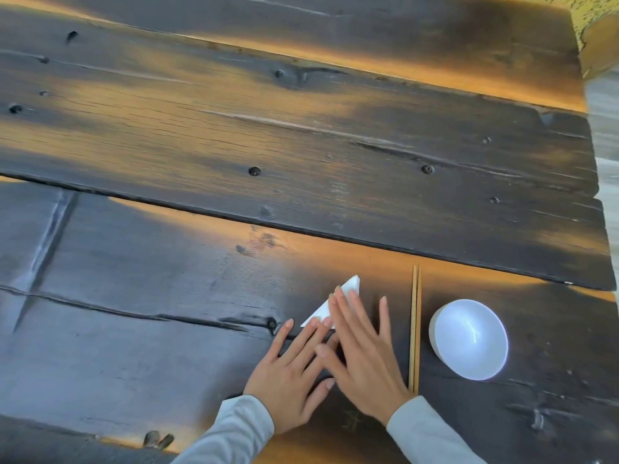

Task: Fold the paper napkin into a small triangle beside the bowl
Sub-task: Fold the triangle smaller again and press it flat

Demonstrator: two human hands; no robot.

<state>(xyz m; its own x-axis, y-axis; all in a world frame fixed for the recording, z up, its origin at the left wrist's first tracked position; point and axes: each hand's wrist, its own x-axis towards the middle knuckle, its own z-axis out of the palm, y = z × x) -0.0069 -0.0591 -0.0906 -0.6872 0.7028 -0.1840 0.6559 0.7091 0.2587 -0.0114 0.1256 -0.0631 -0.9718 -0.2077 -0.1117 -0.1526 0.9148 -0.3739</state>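
A white paper napkin lies on the dark wooden table as a small folded triangle, its point toward the far side. My right hand lies flat with spread fingers across the napkin's near part. My left hand rests flat beside it, fingertips touching the napkin's left corner. Both hands press down and grip nothing. Much of the napkin is hidden under the fingers. A white bowl stands upright to the right, empty.
A pair of wooden chopsticks lies between the napkin and the bowl, pointing away from me. The plank table stretches far and left; its right edge runs close past the bowl.
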